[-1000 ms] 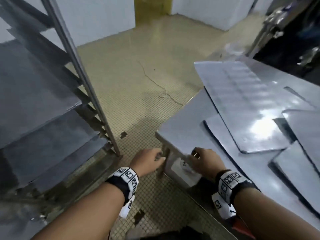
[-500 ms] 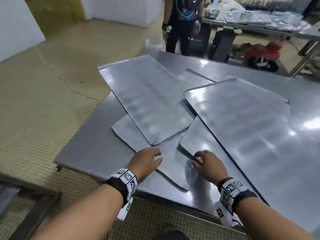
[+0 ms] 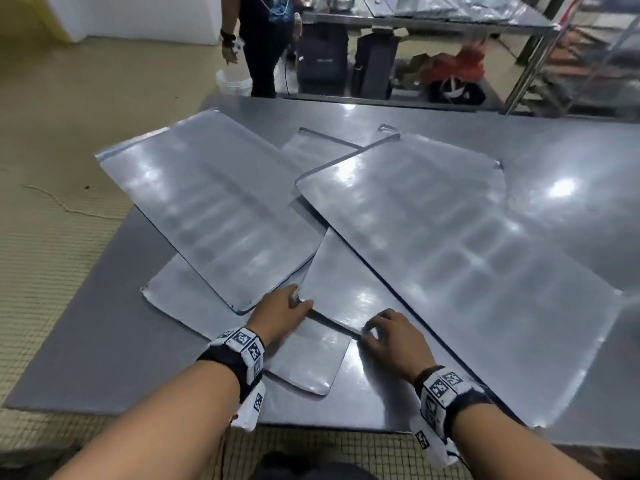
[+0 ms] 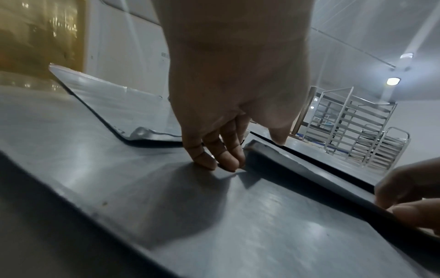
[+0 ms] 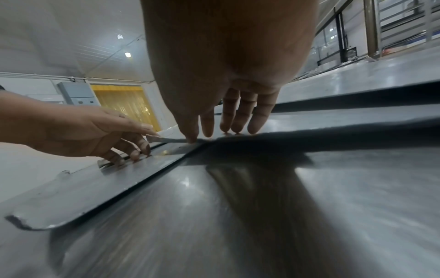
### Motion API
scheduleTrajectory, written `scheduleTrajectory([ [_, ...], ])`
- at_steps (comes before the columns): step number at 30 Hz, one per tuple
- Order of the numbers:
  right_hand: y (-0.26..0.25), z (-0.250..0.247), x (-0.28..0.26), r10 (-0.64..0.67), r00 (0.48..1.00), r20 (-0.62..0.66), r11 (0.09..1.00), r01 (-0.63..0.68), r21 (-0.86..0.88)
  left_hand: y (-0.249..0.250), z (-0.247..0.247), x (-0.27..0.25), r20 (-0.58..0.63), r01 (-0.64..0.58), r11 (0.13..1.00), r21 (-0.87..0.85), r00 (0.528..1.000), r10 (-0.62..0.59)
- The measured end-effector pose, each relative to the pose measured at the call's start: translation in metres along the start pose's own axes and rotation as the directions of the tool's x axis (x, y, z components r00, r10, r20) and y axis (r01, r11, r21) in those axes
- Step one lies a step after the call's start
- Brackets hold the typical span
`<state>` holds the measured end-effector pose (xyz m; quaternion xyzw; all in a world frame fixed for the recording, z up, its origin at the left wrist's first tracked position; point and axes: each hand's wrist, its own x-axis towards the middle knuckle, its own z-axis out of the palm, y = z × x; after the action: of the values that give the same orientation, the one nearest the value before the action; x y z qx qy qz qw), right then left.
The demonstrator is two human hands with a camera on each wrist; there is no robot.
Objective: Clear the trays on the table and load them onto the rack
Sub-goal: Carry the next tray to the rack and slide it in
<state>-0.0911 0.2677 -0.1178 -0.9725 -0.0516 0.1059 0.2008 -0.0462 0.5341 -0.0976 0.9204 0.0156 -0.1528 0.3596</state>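
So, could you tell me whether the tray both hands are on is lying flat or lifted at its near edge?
Lifted slightly: the tray's near edge shows a dark gap beneath, with the left hand and right hand at its corners.

Counter point(image 3: 104, 341): several flat trays overlapping. Left tray point(image 3: 207, 209) lies atop the bottom tray point(image 3: 301, 362), which reaches nearest me. Right tray point(image 3: 467, 254) overlaps the middle tray point(image 3: 346, 289). My left hand point(image 3: 277, 315) sits at the middle tray's near left corner, my right hand point(image 3: 394, 336) at its near edge. Behind the counter stands a person point(image 3: 263, 39), with a second table point(image 3: 433, 15) further back.
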Motion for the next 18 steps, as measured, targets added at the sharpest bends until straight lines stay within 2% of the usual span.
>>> scheduleTrajectory([
  [4,0.005,-0.007,0.0,0.051,0.998,-0.031,0.999,-0.05,0.013,0.0,0.001,0.017,0.034,-0.026,0.999,0.023,0.999,0.026],
  [8,0.022,-0.016,-0.009,0.171,0.983,-0.072,0.985,-0.169,0.021,0.002,0.001,0.03,0.084,-0.08,0.997,0.024,0.993,0.078],
  [13,0.054,-0.027,-0.032,0.344,0.917,-0.2,0.939,-0.341,0.052,-0.004,0.006,0.043,0.133,-0.106,0.994,0.018,0.986,0.103],
  [18,0.103,-0.041,-0.07,0.481,0.854,-0.198,0.875,-0.48,0.06,-0.003,0.007,0.046,0.149,-0.093,0.995,0.02,0.985,0.089],
])
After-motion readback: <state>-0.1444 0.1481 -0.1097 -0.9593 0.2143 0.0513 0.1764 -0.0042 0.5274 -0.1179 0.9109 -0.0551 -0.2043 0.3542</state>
